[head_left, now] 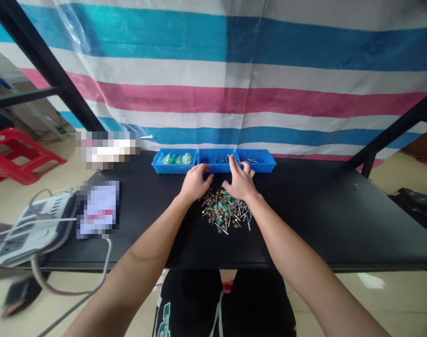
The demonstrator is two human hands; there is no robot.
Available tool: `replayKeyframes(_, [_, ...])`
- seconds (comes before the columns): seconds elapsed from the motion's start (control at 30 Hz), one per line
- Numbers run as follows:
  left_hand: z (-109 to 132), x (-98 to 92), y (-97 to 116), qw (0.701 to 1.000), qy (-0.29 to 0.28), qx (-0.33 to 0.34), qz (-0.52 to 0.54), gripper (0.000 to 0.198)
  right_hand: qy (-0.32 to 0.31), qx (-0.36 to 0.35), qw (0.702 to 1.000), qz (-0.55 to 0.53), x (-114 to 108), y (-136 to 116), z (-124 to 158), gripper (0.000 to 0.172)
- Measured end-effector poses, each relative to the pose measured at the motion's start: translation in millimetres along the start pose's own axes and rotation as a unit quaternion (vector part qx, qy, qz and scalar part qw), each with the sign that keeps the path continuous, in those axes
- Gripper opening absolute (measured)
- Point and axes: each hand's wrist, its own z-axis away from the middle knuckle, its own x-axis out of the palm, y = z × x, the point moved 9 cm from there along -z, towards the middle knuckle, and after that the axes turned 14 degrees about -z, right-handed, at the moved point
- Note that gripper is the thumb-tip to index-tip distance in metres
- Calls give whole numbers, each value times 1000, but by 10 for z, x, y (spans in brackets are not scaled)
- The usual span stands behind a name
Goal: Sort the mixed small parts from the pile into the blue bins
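Both hands [196, 183] [240, 183], seemingly half-open, reach past piled fasteners [224, 219] to the middle blue tray [219, 169].

To the right of the heap of small metal parts [225, 211], a hand can pass widely over the black table [311, 215]; only one small metal piece [356, 186] lies far out there. At the heap's far edge, the left hand [196, 181] and the right hand [240, 181] leave a narrow gap between them. Behind the heap, the blue trays [174, 170] make a low barrier, and the striped sheet [213, 100] closes the way. Well left of the heap, a power strip [32, 229] obstructs.
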Motion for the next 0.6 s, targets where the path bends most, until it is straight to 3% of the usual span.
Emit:
replayKeyframes(0.2, [-3, 18, -15, 1000, -16, -12, -9, 20, -25, 8, 999, 46, 32, 2, 3, 80])
replayKeyframes(0.6, [-3, 35, -10, 999, -32, -10, -16, 20, -9, 8, 999, 34, 3, -5, 15, 78])
